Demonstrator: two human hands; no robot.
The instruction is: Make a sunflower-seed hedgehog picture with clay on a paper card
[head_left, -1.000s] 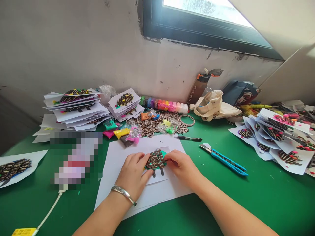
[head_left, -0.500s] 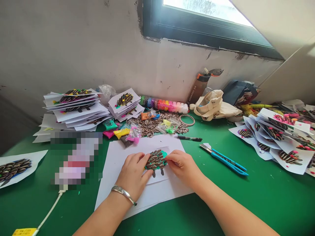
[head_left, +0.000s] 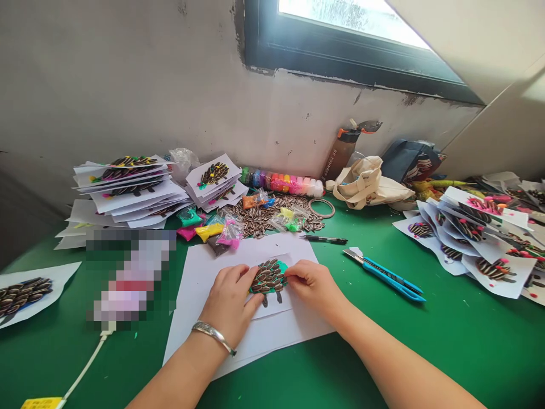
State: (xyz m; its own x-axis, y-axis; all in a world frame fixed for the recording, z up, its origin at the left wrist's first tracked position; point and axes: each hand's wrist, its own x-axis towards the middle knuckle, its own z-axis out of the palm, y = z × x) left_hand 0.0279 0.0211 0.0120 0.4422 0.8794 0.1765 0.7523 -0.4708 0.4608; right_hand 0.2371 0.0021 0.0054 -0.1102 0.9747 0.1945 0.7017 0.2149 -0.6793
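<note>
A small white card (head_left: pixel 279 307) lies on larger sheets of white paper (head_left: pixel 191 301) in front of me. On it, rows of striped sunflower seeds (head_left: pixel 268 276) are set in a patch of green clay (head_left: pixel 283 266), above two dark drawn legs. My left hand (head_left: pixel 230 295) rests on the card's left side, thumb and fingers apart around the seeds' left edge. At the right edge of the seeds, the thumb and forefinger of my right hand (head_left: pixel 310 284) are pinched together; whatever lies between the fingertips is hidden.
Behind the paper lie loose sunflower seeds (head_left: pixel 259 216), small bags of coloured clay (head_left: pixel 210 229) and a tape roll (head_left: pixel 321 208). A black pen (head_left: pixel 326 240) and blue cutter (head_left: pixel 385 275) lie to the right. Stacked seed cards (head_left: pixel 128 196) stand left, more cards (head_left: pixel 472 233) right. A bottle (head_left: pixel 338 153) leans at the wall.
The camera view has shifted slightly. Both hands keep the same places on the card, and nothing else has visibly moved.
</note>
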